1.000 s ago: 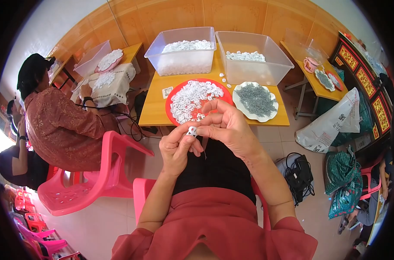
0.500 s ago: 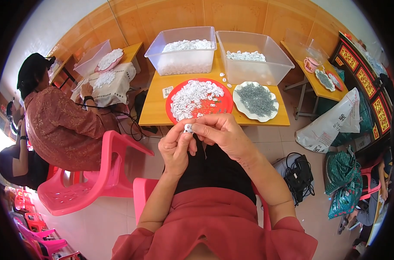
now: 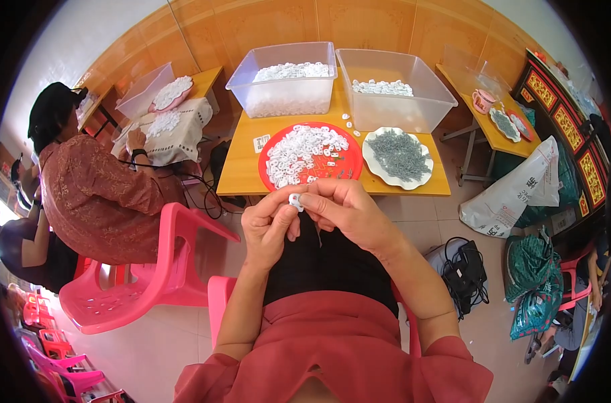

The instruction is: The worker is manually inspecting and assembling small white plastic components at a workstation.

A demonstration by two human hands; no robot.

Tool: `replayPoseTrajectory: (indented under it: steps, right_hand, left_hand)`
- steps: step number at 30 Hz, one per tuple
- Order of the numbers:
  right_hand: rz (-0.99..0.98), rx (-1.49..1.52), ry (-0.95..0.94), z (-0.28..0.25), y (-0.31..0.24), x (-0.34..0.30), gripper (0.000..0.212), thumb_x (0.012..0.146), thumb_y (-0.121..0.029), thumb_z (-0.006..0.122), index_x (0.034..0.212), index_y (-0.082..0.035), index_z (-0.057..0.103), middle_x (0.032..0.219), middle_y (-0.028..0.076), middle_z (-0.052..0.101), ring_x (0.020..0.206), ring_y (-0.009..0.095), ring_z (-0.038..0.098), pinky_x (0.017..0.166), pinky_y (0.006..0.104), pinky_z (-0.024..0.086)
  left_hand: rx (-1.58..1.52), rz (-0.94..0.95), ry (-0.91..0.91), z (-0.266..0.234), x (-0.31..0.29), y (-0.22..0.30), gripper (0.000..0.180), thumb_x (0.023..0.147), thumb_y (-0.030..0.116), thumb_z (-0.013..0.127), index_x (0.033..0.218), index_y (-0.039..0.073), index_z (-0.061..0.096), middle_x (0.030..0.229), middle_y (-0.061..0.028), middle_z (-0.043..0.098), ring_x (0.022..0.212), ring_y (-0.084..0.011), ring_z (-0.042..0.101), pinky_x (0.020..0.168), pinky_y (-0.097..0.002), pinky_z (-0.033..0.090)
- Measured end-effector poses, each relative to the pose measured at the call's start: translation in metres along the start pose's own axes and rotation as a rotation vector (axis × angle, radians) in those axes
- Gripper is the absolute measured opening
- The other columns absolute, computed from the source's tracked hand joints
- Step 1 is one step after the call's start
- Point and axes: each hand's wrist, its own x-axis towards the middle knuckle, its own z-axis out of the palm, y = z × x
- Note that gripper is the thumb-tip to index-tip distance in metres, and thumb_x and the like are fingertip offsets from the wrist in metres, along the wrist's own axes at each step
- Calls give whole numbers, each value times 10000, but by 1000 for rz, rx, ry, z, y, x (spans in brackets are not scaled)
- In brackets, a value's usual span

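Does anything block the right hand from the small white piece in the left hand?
Nothing visible does: the right hand has its thumb right at the small white piece, which the left hand pinches.

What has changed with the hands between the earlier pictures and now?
The right hand has lowered its raised fingers toward the small white piece, which the left hand still pinches. Nothing was visibly let go. The red tray and scalloped white plate stayed in place.
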Motion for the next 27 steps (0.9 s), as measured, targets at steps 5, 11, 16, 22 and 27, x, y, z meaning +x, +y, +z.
replayPoseTrajectory:
  steps: [5,11,16,22,27]
  right_hand:
    - [-263,-342,6,16,-14,-6,206,1036,-200,653,964,-11,618,725,33,624,651,87,576,569,254,439]
    - [-639,-913,123,24,0,-2,156,957,-118,694,982,-16,578,763,112,615,656,255,651,587,349,523]
    - [-802,-1087,231,24,11,2,174,864,-100,707,907,-39,550,704,92,559,595,268,622,524,382,510]
    - [-874,-1119,283,23,21,5,227,840,-109,696,819,-66,474,626,78,515,511,250,584,458,382,474]
    - [-831,-1089,311,26,28,7,215,851,-89,694,833,-60,481,619,87,533,505,258,599,442,382,464]
  left_hand:
    - [-207,-49,141,10,-3,4,315,1067,173,608,1255,-66,689,773,-22,656,547,-60,536,487,-203,411]
    - [-288,18,250,17,-10,-7,381,1072,254,618,1252,-75,687,880,-29,684,622,-52,559,537,-195,429]
    - [-274,32,252,27,-21,-16,432,1107,305,537,1289,-73,638,1107,-51,701,977,-93,643,870,-244,508]
    - [-367,-10,329,44,-24,-13,377,1123,286,495,1240,-41,645,1047,-17,675,901,-60,617,795,-216,493]
    - [-393,-51,313,40,-24,-13,344,1128,268,485,1212,-23,648,1007,0,657,865,-44,600,770,-204,483]
